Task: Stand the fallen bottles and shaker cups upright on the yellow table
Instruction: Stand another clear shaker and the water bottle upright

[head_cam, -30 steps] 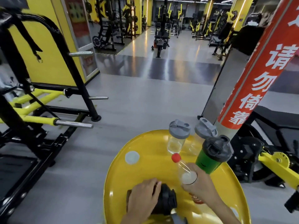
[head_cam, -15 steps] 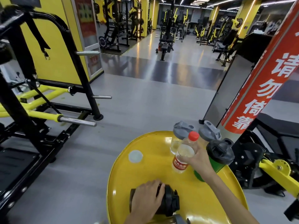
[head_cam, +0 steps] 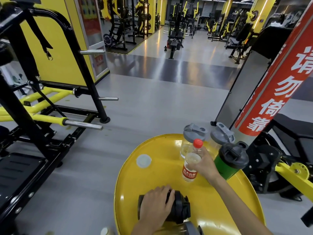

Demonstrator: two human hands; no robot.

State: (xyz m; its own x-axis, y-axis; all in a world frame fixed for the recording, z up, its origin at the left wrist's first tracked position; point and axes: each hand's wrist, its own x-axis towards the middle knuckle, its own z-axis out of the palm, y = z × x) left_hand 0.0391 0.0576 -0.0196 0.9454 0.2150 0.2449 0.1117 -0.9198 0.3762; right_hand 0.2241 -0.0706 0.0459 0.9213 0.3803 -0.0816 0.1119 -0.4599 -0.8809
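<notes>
A clear water bottle (head_cam: 191,167) with a red cap and red label stands upright on the round yellow table (head_cam: 152,180); my right hand (head_cam: 204,164) grips its upper body. A black shaker cup (head_cam: 179,207) lies on its side near the table's front, and my left hand (head_cam: 156,206) grips it from above. Behind the bottle stand two clear shakers with grey lids (head_cam: 194,133) (head_cam: 222,135) and a green shaker with a black lid (head_cam: 230,160), all upright.
A white round disc (head_cam: 143,160) lies on the table's left part. A grey object (head_cam: 192,228) shows at the bottom edge. A red pillar with white characters (head_cam: 277,92) rises at the right. A black and yellow gym machine (head_cam: 42,106) stands left.
My right hand lifted the red-capped bottle from a tilted position near the table's front, moved it forward and set it upright by the shakers. My left hand stayed on the black shaker.
</notes>
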